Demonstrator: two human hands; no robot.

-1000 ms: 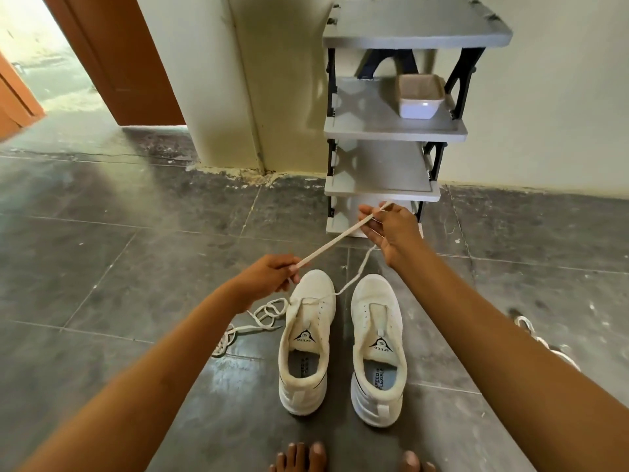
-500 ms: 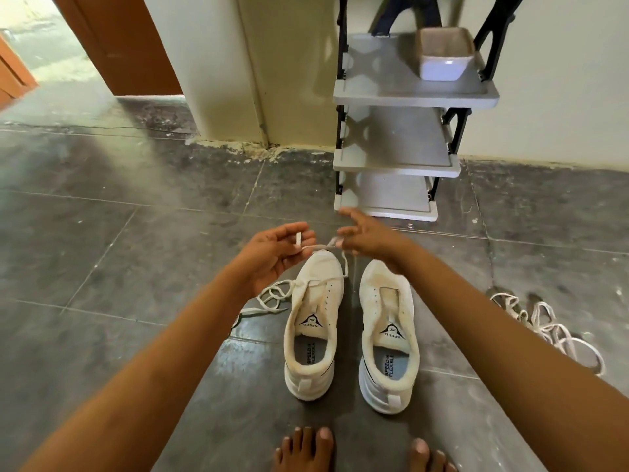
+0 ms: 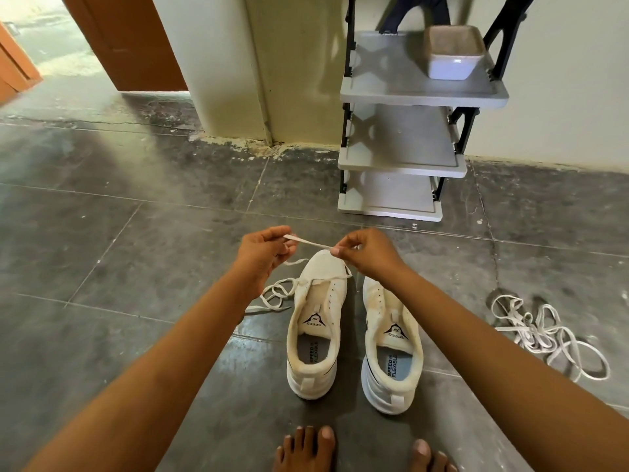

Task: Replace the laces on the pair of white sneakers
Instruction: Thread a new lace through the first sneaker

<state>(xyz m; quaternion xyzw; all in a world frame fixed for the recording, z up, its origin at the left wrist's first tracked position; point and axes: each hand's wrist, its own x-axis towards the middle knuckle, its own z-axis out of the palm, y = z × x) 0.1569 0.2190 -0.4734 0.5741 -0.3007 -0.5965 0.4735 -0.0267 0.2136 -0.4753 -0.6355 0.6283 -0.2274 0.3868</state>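
Above the toe of the left sneaker (image 3: 318,321), I see both hands raised with one white lace (image 3: 308,242) stretched flat between them. The left hand (image 3: 263,248) hovers just off the toe's left side, its grip a narrow pinch of thumb and forefinger on the lace near its end, with the other fingers curled under. The right hand (image 3: 366,253) sits over the toe's right edge, its grip just as narrow, fingertips pinching the same lace a little further along. From that pinch the lace drops to the front eyelets of the left sneaker and crosses the shoe there. It then runs off the shoe's left side to a loose coil on the floor (image 3: 136,233) just beside it.

The left sneaker stands upright on the floor, heel toward me and toe pointing away. The right sneaker (image 3: 391,338) stands just beside it on its right and parallel to it; I cannot tell whether the two touch. Well to the right of the left sneaker, beyond its partner, a tangle of loose white laces (image 3: 541,332) lies on the floor. Beyond the left sneaker's toe stands a grey shelf rack (image 3: 401,155), with a white dish (image 3: 449,66) on its highest visible tier. Behind the left sneaker's heel, bare toes (image 3: 306,451) rest on the floor.
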